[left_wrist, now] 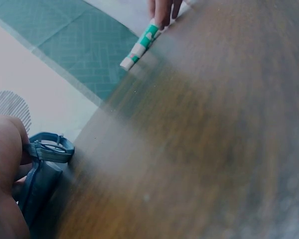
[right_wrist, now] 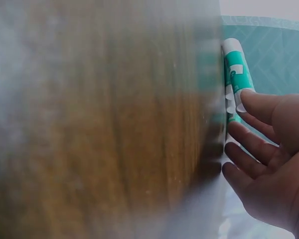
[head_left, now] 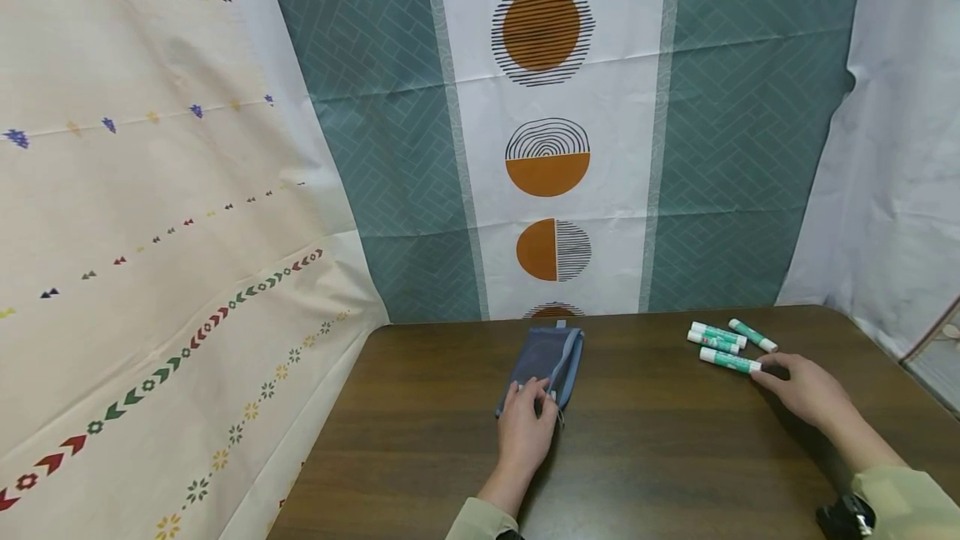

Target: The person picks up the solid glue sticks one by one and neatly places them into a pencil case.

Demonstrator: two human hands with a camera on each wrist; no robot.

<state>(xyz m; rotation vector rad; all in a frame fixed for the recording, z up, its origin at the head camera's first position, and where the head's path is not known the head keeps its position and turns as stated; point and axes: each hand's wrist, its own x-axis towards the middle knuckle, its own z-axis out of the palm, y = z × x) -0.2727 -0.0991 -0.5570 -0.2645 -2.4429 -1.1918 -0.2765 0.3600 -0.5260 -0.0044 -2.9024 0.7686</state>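
Note:
A dark blue zippered pouch (head_left: 542, 357) lies on the table toward the back. My left hand (head_left: 525, 423) pinches its near edge; in the left wrist view the pouch (left_wrist: 42, 174) gapes, with a zip along its rim. To the right are several green and white glue sticks (head_left: 718, 335). My right hand (head_left: 806, 390) holds the nearest glue stick (head_left: 727, 359) by its right end, between thumb and index finger. In the right wrist view that glue stick (right_wrist: 240, 72) points away from the hand, and the other fingers are spread beneath it.
The brown wooden table (head_left: 637, 457) carries the pouch and glue sticks. Behind it hangs a teal and white cloth (head_left: 397, 148) with orange circles. A cream patterned cloth (head_left: 150, 232) hangs along the left, a white one (head_left: 885, 190) on the right.

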